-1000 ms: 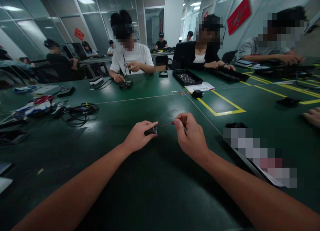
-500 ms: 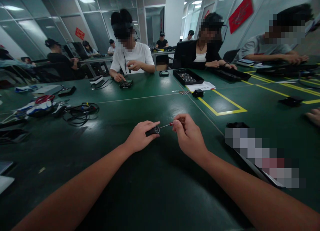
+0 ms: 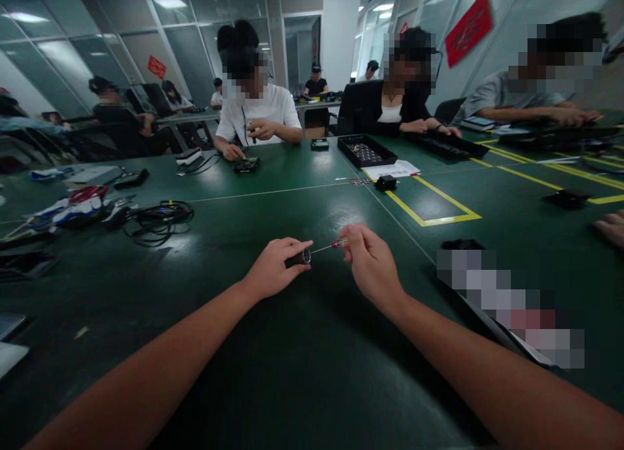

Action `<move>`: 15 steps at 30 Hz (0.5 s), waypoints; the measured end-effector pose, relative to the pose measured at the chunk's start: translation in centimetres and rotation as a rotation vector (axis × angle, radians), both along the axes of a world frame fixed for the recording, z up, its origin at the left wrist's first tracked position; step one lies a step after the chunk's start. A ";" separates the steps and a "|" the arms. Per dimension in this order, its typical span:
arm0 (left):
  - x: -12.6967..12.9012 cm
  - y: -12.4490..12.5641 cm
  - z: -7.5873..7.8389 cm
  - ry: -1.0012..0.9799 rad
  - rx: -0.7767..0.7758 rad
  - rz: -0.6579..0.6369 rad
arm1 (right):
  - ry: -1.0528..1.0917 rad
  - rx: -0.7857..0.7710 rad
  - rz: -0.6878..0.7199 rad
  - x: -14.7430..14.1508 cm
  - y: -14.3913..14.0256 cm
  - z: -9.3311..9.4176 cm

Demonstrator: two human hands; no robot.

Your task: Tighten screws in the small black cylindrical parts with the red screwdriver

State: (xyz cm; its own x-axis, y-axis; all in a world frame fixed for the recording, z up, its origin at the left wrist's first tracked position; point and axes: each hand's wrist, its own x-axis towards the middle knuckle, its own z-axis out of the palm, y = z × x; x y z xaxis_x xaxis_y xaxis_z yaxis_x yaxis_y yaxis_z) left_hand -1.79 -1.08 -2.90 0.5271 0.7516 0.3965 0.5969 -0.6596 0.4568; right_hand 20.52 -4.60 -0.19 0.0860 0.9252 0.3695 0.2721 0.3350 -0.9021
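- My left hand [image 3: 273,271] grips a small black cylinder [image 3: 298,258] between thumb and fingers, its silver-ringed end facing right, low over the green table [image 3: 292,372].
- My right hand [image 3: 371,264] pinches the red handle of a thin screwdriver [image 3: 331,246]; its metal shaft slants down-left, the tip at the cylinder's open end.
- The two hands sit near each other, apart, joined only by the tool.
- A tangle of black cables [image 3: 156,219] lies well to the left; a yellow-taped rectangle [image 3: 429,206] marks the table to the right.
- Across the table, a person in a white shirt [image 3: 258,115] handles a small black device [image 3: 245,166]; a black parts tray [image 3: 365,151] stands beside white paper [image 3: 392,170].
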 end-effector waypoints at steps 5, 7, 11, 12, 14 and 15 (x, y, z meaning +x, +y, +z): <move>0.0 0.0 0.0 0.009 0.000 0.009 | 0.040 0.044 -0.013 -0.2 -0.1 -0.1; 0.0 0.0 0.2 0.014 -0.004 0.012 | 0.064 0.031 -0.001 -0.3 0.2 -0.6; 0.0 -0.1 0.6 -0.003 0.001 0.021 | 0.221 -0.068 -0.019 -0.1 1.3 -1.4; -0.1 -0.1 0.6 -0.007 -0.002 0.027 | 0.317 -0.125 -0.032 0.0 1.6 -1.5; -0.2 0.0 0.7 0.003 -0.032 0.042 | 0.417 -0.186 -0.116 0.3 2.2 -1.6; -0.3 0.0 0.7 0.013 -0.055 0.047 | 0.414 -0.195 -0.140 0.5 2.4 -1.6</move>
State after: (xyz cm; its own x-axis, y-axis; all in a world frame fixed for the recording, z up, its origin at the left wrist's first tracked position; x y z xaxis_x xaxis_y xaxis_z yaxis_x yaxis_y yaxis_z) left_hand -2.08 -1.04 -2.20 0.4958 0.7959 0.3476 0.6326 -0.6052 0.4833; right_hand 20.99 -2.24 -1.81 0.3179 0.9430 0.0981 -0.0936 0.1342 -0.9865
